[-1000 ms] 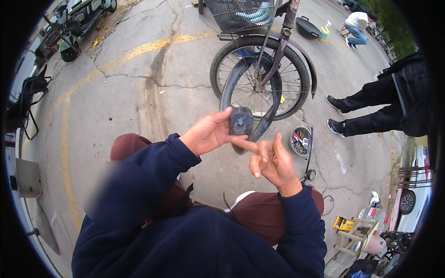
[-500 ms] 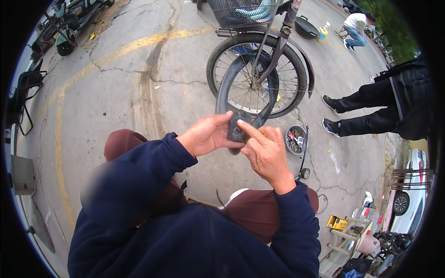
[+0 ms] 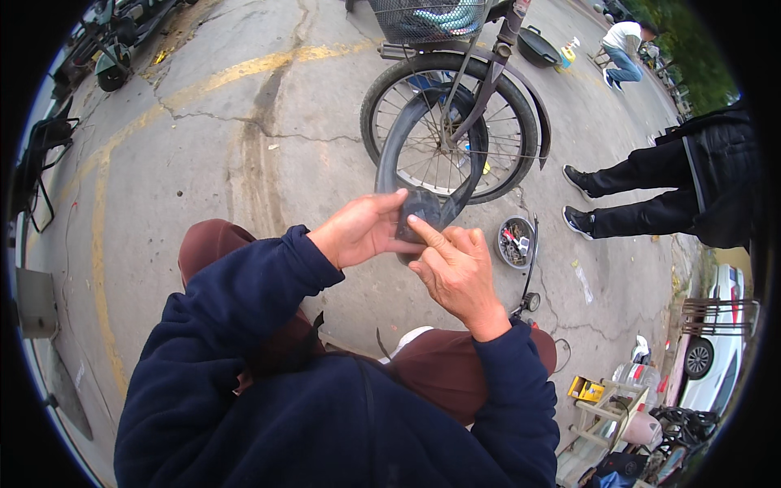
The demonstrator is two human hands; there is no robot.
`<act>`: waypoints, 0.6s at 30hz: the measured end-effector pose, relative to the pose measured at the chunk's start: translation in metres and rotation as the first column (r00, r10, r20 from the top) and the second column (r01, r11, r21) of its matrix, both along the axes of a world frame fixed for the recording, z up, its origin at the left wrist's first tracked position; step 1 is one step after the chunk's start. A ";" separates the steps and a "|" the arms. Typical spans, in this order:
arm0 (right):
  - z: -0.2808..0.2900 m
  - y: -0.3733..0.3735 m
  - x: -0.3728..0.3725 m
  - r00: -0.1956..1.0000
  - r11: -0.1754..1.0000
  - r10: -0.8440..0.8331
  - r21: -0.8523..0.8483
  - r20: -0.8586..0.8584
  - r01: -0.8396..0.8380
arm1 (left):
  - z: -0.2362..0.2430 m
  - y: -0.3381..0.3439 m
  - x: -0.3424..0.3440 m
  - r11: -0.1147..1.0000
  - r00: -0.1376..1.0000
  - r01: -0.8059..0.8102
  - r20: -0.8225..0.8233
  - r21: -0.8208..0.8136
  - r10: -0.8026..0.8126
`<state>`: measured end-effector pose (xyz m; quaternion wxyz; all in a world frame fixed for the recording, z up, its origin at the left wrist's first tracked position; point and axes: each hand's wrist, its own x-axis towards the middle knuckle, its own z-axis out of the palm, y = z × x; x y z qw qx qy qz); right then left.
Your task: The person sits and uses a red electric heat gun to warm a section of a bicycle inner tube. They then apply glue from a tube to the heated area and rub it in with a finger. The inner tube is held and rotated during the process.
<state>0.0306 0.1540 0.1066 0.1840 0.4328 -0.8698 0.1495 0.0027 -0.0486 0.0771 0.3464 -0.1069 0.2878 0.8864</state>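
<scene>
My left hand [image 3: 358, 233] is closed on a black inner tube [image 3: 389, 150], thumb on top and fingers underneath, holding a flattened stretch of it. On that stretch rests the outstretched index finger of my right hand [image 3: 461, 276], its other fingers loosely bent and not wrapped round the tube. A dark patch-like area shows under the fingertip, too blurred to make out. The tube's loop rises away from me, in front of the front wheel [image 3: 532, 114] of a bicycle. Part of the loop's far end is hidden by the bicycle's fork [image 3: 486, 93].
Right of my hands stands a bowl [image 3: 502, 259] of small tools and parts, beside a thin black rod [image 3: 534, 264]. A person in black trousers [image 3: 651, 171] stands at the right. A wire basket [image 3: 390, 23] sits above the wheel. A small stool [image 3: 606, 415] lies lower right.
My right index fingertip has slid slightly down and left over the flattened tube. The left hand keeps its hold. The whole view has shifted a little.
</scene>
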 end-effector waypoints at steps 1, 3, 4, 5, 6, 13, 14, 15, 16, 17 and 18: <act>0.000 0.000 -0.001 1.000 1.000 -0.016 -0.007 -0.012 0.016 | 0.000 0.000 -0.001 1.000 1.000 0.008 -0.011 0.003 -0.008; 0.000 0.000 -0.001 0.999 0.999 -0.048 -0.007 0.002 0.048 | -0.001 -0.001 -0.002 1.000 1.000 0.014 -0.017 0.002 -0.014; 0.000 0.001 -0.001 1.000 1.000 -0.015 -0.021 -0.015 0.015 | -0.001 -0.002 -0.003 1.000 1.000 0.011 -0.012 -0.001 -0.011; 0.000 0.000 0.001 1.000 1.000 -0.005 -0.019 -0.002 0.005 | -0.001 -0.003 -0.003 1.000 1.000 0.007 -0.007 -0.005 -0.007; 0.000 0.001 0.002 1.000 0.998 0.014 -0.057 -0.016 -0.015 | -0.001 -0.003 -0.004 1.000 1.000 0.004 -0.010 -0.010 -0.004; -0.005 -0.003 0.002 0.999 0.999 -0.039 -0.003 -0.019 0.039 | -0.002 0.000 -0.003 1.000 1.000 0.012 0.002 -0.013 -0.012; -0.005 -0.003 0.001 0.999 0.998 -0.044 -0.037 -0.032 0.043 | -0.002 -0.001 -0.004 1.000 1.000 0.000 0.004 -0.010 0.000; -0.006 -0.003 0.003 1.000 0.998 -0.005 -0.056 -0.024 0.004 | -0.001 -0.002 -0.004 1.000 1.000 -0.006 -0.002 -0.030 0.006; -0.006 -0.003 0.004 1.000 1.000 -0.012 0.013 0.007 0.012 | -0.001 -0.003 -0.005 0.999 1.000 -0.013 -0.009 -0.038 0.013; -0.007 -0.004 0.004 1.000 1.000 -0.007 0.016 -0.002 0.007 | -0.001 -0.003 -0.004 0.999 0.999 -0.024 -0.022 -0.038 0.023; -0.007 -0.005 0.006 1.000 0.999 0.007 0.045 -0.002 -0.007 | -0.001 -0.002 -0.003 0.999 1.000 -0.003 -0.019 -0.043 0.002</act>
